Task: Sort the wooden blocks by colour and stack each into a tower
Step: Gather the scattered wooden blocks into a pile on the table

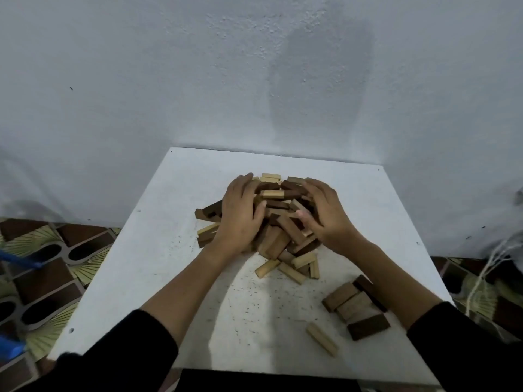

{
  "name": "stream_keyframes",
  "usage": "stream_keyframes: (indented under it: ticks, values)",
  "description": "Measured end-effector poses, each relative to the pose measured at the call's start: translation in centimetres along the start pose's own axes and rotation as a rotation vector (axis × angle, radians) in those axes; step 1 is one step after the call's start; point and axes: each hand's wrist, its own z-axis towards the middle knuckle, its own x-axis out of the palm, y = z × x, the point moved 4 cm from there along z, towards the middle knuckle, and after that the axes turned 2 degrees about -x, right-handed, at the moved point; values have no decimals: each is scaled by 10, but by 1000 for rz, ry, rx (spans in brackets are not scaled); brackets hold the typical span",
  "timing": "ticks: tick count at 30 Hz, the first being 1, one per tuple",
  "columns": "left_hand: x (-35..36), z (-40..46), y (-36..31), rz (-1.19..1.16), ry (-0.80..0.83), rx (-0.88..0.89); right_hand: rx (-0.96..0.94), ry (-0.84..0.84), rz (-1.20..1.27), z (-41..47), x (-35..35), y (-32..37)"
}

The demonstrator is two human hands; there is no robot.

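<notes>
Blocks: mixed pile [278, 219] of dark and light wooden pieces heaped mid-table on white table [158, 264], no sorting visible in the heap. Left hand [240, 215] cups the pile's left flank, fingers curved over blocks, palm down. Right hand [325, 215] cups the right flank, fingers curled into the heap; can't tell if any single block is gripped. Separate cluster of brown blocks [355, 306] lies flat near the right forearm, touching each other. One light block [322, 339] sits alone just in front of that cluster. No containers in view.
</notes>
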Motion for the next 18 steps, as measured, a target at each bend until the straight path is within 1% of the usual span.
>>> stream_keyframes:
  ticks: [3,7,9,11,14,18]
  values:
    - [11,-23,-41,-83,81,169,78,-13,9,-29,-22,-20]
    - [43,-73,-77,-156,340,341,208,-2,39,-89,-38,-55]
    - [62,-96,-84,-153,462,374,258,45,-19,-115,-38,-68]
    - [78,-114,-91,-94,467,399,311,45,-102,-140,-38,-77]
    - [94,-131,-101,-31,456,312,372,-20,-167,-165,-32,-83]
    - [108,-159,-106,127,362,301,400,-47,-225,-185,-18,-86]
